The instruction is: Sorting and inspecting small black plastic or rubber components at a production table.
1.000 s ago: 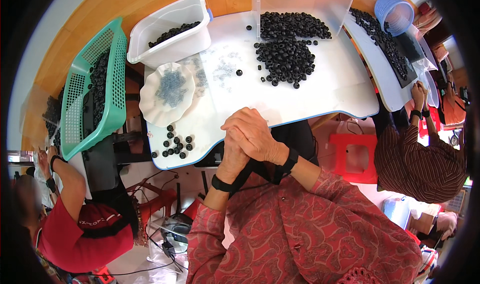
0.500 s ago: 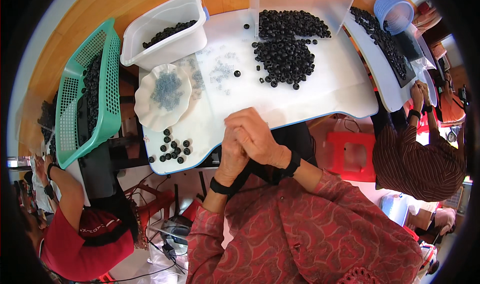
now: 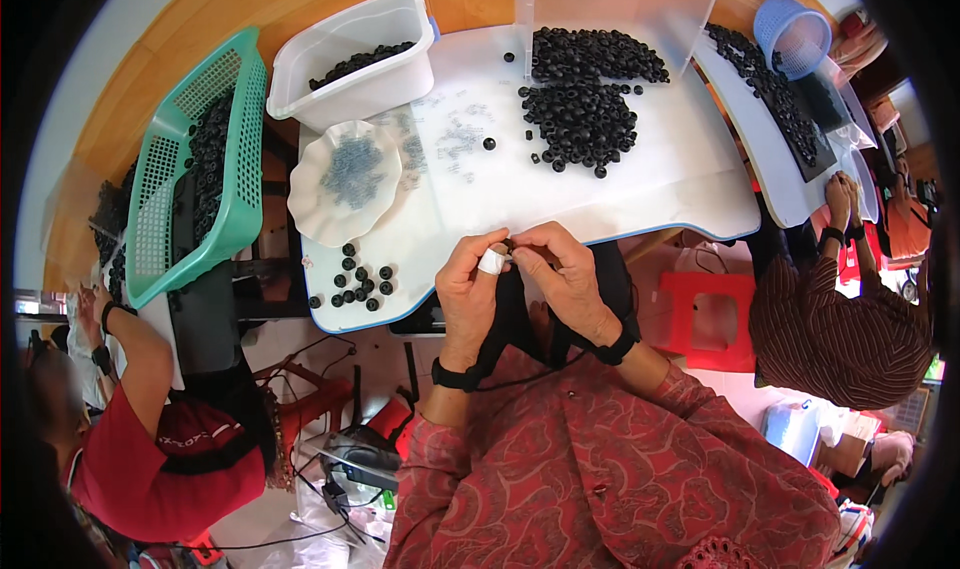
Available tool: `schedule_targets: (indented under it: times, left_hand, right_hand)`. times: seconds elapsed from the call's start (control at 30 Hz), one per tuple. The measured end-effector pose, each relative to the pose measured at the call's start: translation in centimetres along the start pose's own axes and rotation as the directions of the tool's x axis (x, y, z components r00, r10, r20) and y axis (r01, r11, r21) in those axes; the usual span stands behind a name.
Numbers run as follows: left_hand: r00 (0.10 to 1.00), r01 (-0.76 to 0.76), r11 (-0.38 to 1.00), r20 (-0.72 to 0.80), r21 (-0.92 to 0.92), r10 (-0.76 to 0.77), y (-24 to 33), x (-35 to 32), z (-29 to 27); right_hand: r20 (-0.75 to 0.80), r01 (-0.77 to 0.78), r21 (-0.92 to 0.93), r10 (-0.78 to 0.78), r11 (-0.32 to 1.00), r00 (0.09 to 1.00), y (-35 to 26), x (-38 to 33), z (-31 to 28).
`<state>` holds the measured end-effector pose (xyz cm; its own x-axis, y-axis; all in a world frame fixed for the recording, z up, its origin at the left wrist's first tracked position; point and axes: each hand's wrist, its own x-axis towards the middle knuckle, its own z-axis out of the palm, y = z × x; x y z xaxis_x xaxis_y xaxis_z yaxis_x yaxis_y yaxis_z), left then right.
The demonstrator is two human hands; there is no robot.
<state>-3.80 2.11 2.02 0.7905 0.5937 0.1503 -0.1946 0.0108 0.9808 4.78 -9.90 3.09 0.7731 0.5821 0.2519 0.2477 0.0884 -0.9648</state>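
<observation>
Pinching a small dark part between fingertips, left hand and right hand now meet at the near edge of the white table, unclasped since a second ago. Work resumes; black rings lie heaped beyond on that table.

A pile of small black rubber rings lies dark on the white tabletop. A scalloped white dish holds a grey-blue heap of tiny parts. The rectangular white plastic tub shows black rings inside. The slatted plastic basket is sea-green. The person's shirt sleeve is red with a darker paisley pattern, and both wrists wear black bands. White tape wraps one finger of the left hand. A plastic stool is bright red.
</observation>
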Motion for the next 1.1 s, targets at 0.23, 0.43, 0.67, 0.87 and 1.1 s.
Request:
schedule_targets:
  times: [0.23, 0.43, 0.67, 0.87, 1.1]
  left_hand:
    - [1.000, 0.014, 0.990, 0.013, -0.137, -0.013, 0.8, -1.3, -0.2]
    - [0.999, 0.034, 0.982, 0.026, -0.186, -0.030, 1.4, -1.7, 0.1]
    - [0.988, 0.155, 0.906, 0.063, -0.395, -0.142, 1.1, -1.8, 0.0]
    - [0.935, 0.354, 0.813, 0.197, -0.462, -0.295, 1.9, -0.7, -1.1]
    - [0.922, 0.367, 0.837, 0.039, -0.406, -0.385, 4.3, 8.0, -3.4]
  right_hand:
    - [0.003, 0.000, 0.065, 0.000, 0.998, 1.000, -1.1, -0.5, 0.1]
    - [0.015, -0.011, 0.092, 0.009, 0.996, 1.000, -3.0, -0.7, 0.0]
    - [0.058, 0.117, -0.152, -0.110, 0.981, 0.992, -2.8, -0.9, -0.5]
    - [0.079, 0.401, -0.332, -0.399, 0.854, 0.914, -2.0, -0.1, -1.0]
    - [-0.075, 0.273, -0.451, -0.340, 0.850, 0.937, -0.5, 0.8, -4.9]
